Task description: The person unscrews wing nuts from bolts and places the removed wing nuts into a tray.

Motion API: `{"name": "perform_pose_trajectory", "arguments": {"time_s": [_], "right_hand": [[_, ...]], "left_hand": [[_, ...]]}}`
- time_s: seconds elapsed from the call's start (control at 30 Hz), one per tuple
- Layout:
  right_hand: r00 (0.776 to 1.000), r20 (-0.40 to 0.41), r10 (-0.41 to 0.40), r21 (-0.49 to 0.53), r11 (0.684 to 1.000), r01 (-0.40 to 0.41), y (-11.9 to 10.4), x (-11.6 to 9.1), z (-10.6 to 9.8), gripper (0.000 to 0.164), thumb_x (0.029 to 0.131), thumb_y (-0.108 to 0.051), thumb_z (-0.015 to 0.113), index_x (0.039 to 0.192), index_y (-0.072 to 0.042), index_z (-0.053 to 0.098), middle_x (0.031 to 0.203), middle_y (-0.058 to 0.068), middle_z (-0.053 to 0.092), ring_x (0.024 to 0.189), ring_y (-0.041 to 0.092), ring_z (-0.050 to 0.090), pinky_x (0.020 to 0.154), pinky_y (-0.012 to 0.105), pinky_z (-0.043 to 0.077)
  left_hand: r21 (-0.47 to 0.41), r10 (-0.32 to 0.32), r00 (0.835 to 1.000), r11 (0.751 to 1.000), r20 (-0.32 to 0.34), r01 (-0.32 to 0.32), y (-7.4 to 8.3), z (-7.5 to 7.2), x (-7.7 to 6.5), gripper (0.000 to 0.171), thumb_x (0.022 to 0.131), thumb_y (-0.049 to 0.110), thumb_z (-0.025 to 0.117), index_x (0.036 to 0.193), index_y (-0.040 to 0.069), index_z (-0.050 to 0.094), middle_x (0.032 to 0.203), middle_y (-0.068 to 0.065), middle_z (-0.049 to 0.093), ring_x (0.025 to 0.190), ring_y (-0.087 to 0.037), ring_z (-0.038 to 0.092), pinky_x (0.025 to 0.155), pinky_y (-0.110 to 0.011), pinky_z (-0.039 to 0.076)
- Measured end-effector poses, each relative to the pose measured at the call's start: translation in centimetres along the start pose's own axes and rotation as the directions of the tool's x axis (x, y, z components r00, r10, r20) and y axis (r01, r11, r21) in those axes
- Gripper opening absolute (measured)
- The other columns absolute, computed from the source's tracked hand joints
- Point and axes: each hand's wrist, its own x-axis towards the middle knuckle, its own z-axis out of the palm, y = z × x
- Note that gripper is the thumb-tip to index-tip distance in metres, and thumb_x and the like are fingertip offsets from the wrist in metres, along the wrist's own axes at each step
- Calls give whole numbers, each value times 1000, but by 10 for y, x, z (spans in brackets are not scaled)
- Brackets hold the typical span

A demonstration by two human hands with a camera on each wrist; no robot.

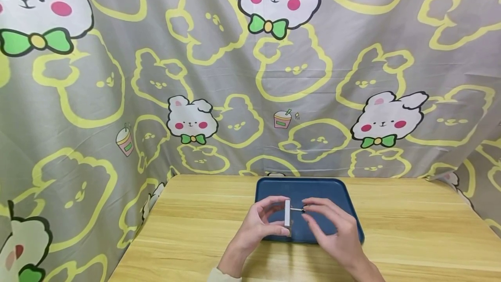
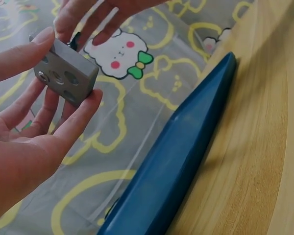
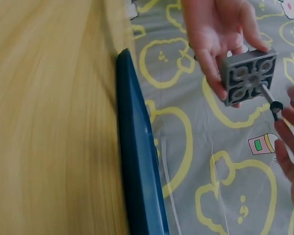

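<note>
My left hand (image 1: 256,223) grips a small square grey block (image 2: 63,76) by its edges, thumb on one side and fingers on the other. Round holes show in one face; the opposite face, in the right wrist view, has ringed recesses around a centre hole. A silver threaded screw with a black, wing-like head (image 3: 276,106) sticks out of that centre. My right hand (image 1: 338,227) has its curled fingertips and thumb around the screw's head, which they partly hide in the head view. Both hands are raised above a blue tray (image 1: 270,186).
The shallow blue tray lies on a light wood-grain table (image 1: 203,203), under and behind the hands. A grey curtain (image 1: 235,77) printed with cartoon bears and yellow outlines hangs along the table's back and sides.
</note>
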Motion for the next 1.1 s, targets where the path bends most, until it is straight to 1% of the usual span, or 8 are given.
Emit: {"name": "perform_pose_trajectory", "arguments": {"time_s": [0.13,0.27,0.4,0.47,0.53,0.67,0.87,1.1], "right_hand": [[948,27,316,76,945,-317,-5,2,-6,29,87,8,76,111,-8,75,109,9,74,99,15,71,88,20,58],[757,128,641,174,737,-654,-6,5,-11,18,98,-11,71,114,-3,73,108,11,75,95,17,74,81,28,62],[536,280,796,251,478,-842,-4,8,-15,34,98,-21,73,119,5,69,106,17,75,92,25,76,79,35,64],[460,351,816,264,385,-884,-3,8,-16,39,98,-22,73,122,7,66,106,18,75,93,26,76,80,36,64],[419,404,813,267,333,-904,-1,9,-17,41,99,-22,72,124,9,64,106,20,75,94,26,76,81,36,63],[401,441,803,261,313,-913,2,9,-19,40,98,-21,72,123,10,65,106,21,75,93,25,75,82,37,63],[427,454,782,254,346,-903,3,7,-20,35,97,-19,74,119,8,68,106,22,74,93,26,75,83,39,63],[581,359,730,194,551,-812,-1,4,-15,23,94,-11,76,110,5,72,100,20,75,88,24,76,77,38,64]], "left_hand": [[50,-1,1000,999,-11,2,1,2,0,67,77,-8,85,138,-4,58,136,-13,59,125,-25,55,99,-45,57],[99,13,1000,995,-3,-13,1,5,1,66,76,-12,84,136,-3,59,136,-16,58,126,-24,55,99,-45,56],[129,25,1000,991,4,-26,0,5,2,66,75,-15,83,135,-2,60,137,-17,56,126,-24,56,99,-44,57],[137,31,999,990,8,-32,-1,6,2,65,75,-15,83,135,-2,60,136,-17,56,126,-24,56,99,-43,57],[144,35,999,989,12,-36,-1,6,2,65,75,-15,83,135,-2,60,135,-15,56,126,-24,56,99,-43,57],[155,38,999,987,24,-41,-2,6,3,64,76,-14,83,134,0,61,134,-13,57,126,-24,57,99,-43,57],[169,34,999,985,20,-37,-2,7,3,64,75,-16,83,134,0,61,134,-14,57,126,-26,57,97,-43,57],[160,-4,1000,987,3,4,-1,6,3,64,76,-12,84,135,-1,61,135,-14,57,126,-26,57,97,-43,58]]}}
